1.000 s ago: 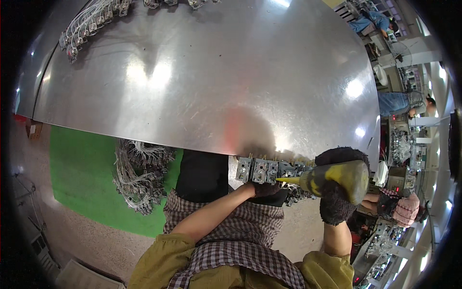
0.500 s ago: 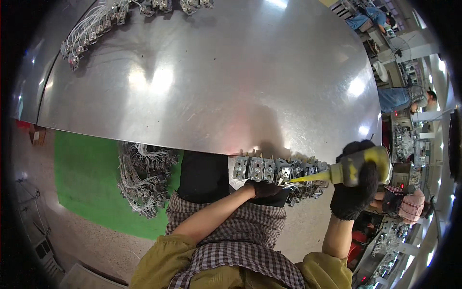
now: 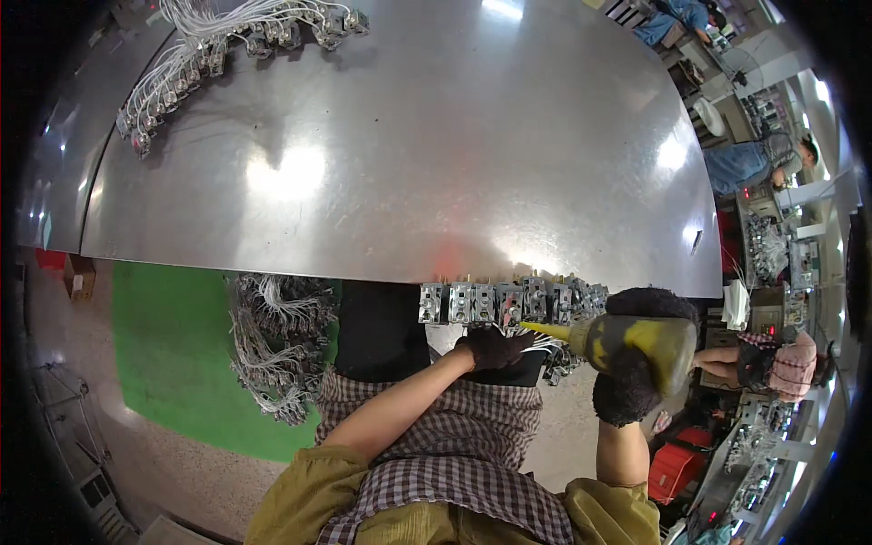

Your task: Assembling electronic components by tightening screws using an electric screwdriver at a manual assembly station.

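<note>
Right gloved hand (image 3: 629,380) clasping yellow squeeze bottle (image 3: 670,350), nozzle (image 3: 552,331) towards 9 o'clock, left gloved hand (image 3: 493,349) at 6 o'clock of wired metal units (image 3: 510,306), left grip indeterminable.

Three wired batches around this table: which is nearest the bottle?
The row along the near edge of the table, by the left hand: the bottle points right at it. The table-top batch and green-mat batch lie farther left.

Left hand (image 3: 495,349) angled inward, forearm (image 3: 400,398) slanted; right hand (image 3: 627,389) curled (both dark-gloved).
</note>
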Demonstrator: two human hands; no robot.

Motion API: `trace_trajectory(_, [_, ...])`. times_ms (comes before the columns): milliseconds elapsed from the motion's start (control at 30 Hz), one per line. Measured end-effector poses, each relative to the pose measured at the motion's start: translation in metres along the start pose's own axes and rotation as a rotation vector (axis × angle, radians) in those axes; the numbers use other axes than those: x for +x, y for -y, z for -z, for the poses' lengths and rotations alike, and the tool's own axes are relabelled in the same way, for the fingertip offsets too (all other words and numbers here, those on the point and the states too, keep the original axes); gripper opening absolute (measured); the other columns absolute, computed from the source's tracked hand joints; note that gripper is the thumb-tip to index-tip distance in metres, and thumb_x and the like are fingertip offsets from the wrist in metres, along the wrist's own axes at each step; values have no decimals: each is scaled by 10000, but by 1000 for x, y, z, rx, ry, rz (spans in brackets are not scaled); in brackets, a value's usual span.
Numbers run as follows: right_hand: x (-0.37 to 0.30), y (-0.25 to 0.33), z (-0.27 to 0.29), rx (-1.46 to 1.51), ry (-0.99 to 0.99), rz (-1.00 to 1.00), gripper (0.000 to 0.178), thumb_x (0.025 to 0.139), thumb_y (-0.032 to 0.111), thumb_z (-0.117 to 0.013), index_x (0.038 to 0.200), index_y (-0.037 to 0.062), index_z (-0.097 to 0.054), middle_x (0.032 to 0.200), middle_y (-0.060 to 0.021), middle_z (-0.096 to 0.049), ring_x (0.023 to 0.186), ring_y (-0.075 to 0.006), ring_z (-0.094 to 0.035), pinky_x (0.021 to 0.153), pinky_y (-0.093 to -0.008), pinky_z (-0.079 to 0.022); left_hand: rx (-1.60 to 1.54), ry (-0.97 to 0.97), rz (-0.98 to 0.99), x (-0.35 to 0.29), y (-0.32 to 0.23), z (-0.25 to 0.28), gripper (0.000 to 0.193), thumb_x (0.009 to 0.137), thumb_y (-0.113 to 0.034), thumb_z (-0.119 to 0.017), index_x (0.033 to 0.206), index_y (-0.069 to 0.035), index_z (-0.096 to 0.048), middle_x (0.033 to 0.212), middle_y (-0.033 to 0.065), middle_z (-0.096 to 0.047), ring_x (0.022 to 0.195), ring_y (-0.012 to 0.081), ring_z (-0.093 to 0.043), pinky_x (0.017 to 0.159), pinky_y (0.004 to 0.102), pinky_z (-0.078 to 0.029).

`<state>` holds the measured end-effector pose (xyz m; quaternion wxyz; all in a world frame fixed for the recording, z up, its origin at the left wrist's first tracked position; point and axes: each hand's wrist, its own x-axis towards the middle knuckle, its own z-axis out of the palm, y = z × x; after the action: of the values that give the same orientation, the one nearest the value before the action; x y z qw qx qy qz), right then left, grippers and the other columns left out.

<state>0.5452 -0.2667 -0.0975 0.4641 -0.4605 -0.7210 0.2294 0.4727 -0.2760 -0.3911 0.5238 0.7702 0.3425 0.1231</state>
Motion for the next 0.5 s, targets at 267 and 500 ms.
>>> trace_trajectory(267, [16, 48, -12, -691, 403, 237, 267, 688, 278, -619, 819, 45, -615, 840, -111, -613, 809, -268, -577, 760, -353, -435, 111, 121, -31, -28, -33, 49, 429, 811, -287, -431, 1235, -275, -370, 883, 108, -574, 725, 284, -575, 685, 394, -443])
trace_trajectory(500, [21, 22, 0, -539, 319, 157, 564, 770, 317, -586, 1176, -17, -378, 1029, -136, -541, 873, -207, -551, 779, -339, -440, 33, -1, -128, -18, -22, 32, 227, 838, -333, -444, 1035, -226, -482, 668, 51, -544, 619, 211, -565, 587, 328, -439])
